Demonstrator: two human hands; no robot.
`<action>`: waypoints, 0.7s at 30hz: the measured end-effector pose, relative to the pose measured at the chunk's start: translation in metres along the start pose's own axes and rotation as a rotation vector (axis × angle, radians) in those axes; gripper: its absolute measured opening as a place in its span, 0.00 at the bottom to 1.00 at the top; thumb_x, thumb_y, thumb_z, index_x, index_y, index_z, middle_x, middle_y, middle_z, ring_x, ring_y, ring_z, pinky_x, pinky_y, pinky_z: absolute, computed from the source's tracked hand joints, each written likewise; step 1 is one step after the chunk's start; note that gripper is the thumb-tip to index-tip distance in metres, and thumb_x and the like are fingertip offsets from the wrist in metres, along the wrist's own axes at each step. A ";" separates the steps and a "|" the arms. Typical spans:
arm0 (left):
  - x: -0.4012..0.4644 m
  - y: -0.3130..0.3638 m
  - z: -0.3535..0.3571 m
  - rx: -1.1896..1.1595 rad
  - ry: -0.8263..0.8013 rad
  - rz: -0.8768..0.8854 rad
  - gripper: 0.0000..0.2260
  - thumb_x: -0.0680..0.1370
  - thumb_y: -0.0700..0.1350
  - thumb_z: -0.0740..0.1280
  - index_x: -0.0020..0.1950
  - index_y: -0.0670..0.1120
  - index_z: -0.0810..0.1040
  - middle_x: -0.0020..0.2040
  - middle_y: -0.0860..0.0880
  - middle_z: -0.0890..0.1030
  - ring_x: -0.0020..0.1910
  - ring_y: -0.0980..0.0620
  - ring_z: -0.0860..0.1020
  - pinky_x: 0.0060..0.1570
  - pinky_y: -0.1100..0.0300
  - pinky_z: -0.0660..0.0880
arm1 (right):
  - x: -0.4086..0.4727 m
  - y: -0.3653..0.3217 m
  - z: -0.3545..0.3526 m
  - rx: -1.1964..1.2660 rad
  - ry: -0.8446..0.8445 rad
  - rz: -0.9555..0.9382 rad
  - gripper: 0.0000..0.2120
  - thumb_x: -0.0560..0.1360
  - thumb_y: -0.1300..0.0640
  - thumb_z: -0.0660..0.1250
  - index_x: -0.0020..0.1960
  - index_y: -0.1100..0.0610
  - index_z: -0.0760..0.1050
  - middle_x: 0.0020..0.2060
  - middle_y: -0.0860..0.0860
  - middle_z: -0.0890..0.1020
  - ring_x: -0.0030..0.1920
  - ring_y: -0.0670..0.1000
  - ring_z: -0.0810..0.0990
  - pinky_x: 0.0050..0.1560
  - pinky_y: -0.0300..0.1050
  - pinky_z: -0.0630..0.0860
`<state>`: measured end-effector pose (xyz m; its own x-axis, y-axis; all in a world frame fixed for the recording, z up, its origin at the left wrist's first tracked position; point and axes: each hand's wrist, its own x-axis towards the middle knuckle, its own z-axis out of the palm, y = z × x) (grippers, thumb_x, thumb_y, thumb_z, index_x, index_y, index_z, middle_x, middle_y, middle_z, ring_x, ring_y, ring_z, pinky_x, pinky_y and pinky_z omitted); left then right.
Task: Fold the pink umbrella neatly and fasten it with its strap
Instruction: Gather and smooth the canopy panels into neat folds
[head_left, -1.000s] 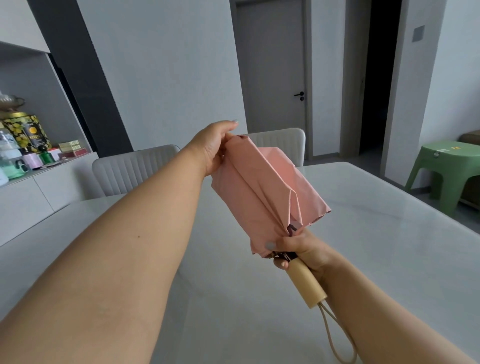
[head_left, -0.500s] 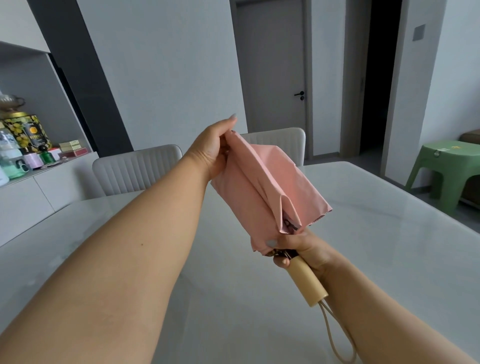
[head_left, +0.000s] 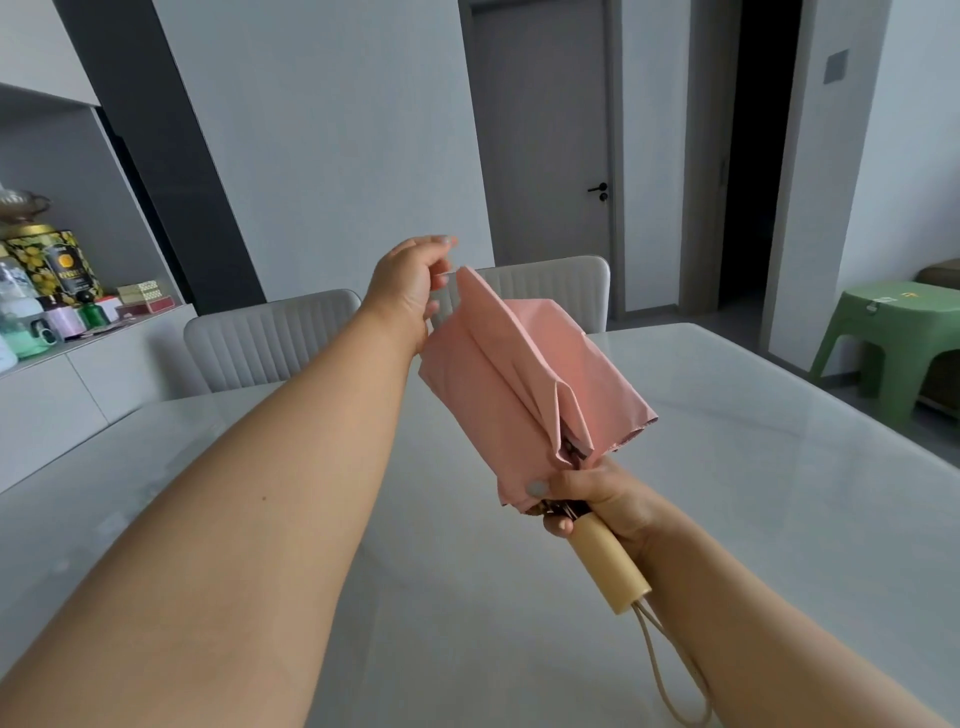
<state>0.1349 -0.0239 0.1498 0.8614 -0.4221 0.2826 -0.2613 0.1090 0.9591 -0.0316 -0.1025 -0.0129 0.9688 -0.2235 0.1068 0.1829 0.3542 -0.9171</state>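
Desk (head_left: 779, 519): pale grey, glossy top, fills the lower frame. Nothing rests on its visible surface; the work is held in the air above it.

Two pale ribbed chairs (head_left: 270, 343) stand at the far edge of the desk. A green plastic stool (head_left: 893, 338) stands on the floor at right. Closed grey door (head_left: 545, 156) in the far wall. Sideboard at left carries a patterned tin (head_left: 52, 265) and small bottles; labels too small to read.

Pink umbrella (head_left: 519, 384): collapsed, canopy loosely gathered in long pleats, tilted with its tip up and away toward the left, handle end toward the camera. Canopy hem flares open at lower right, not wrapped tight. Fastening strap cannot be picked out among the folds.

Left hand (head_left: 410, 286): raised at the tip end of the canopy, fingers curled, thumb and forefinger drawn together just beside the top fold. Whether this grip actually pinches cloth cannot be told; a narrow gap seems to show between fingertips and fabric.

Right hand (head_left: 597, 493): grip closed around the umbrella where canopy meets handle, thumb pressed onto the pink hem.

Wooden handle (head_left: 608, 566): pale, cylindrical, projects below the right hand.

Wrist cord (head_left: 670, 675): beige loop, hangs from the handle's end along the right forearm.
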 end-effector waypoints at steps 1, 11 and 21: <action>-0.003 0.000 0.000 0.037 0.045 0.011 0.06 0.78 0.49 0.64 0.50 0.50 0.81 0.42 0.53 0.75 0.44 0.54 0.73 0.46 0.57 0.70 | 0.000 0.000 -0.001 0.005 0.028 0.003 0.27 0.60 0.68 0.72 0.58 0.67 0.72 0.39 0.61 0.82 0.36 0.55 0.81 0.24 0.38 0.71; -0.121 -0.049 0.022 -0.117 0.004 -0.282 0.13 0.79 0.50 0.64 0.44 0.43 0.81 0.34 0.50 0.78 0.31 0.53 0.73 0.31 0.60 0.68 | 0.000 -0.006 -0.004 0.016 0.260 -0.008 0.14 0.69 0.73 0.67 0.53 0.64 0.74 0.41 0.60 0.82 0.38 0.57 0.80 0.24 0.38 0.72; -0.203 -0.049 0.036 -0.878 -0.355 -0.642 0.27 0.77 0.55 0.59 0.69 0.37 0.69 0.32 0.44 0.75 0.23 0.53 0.68 0.20 0.68 0.61 | -0.001 -0.010 -0.006 -0.114 0.253 0.061 0.16 0.81 0.68 0.54 0.36 0.58 0.66 0.15 0.43 0.72 0.16 0.39 0.72 0.19 0.30 0.69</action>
<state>-0.0426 0.0241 0.0446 0.5182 -0.8420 -0.1501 0.6968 0.3139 0.6450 -0.0355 -0.1108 -0.0060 0.9024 -0.4293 -0.0360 0.0917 0.2730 -0.9576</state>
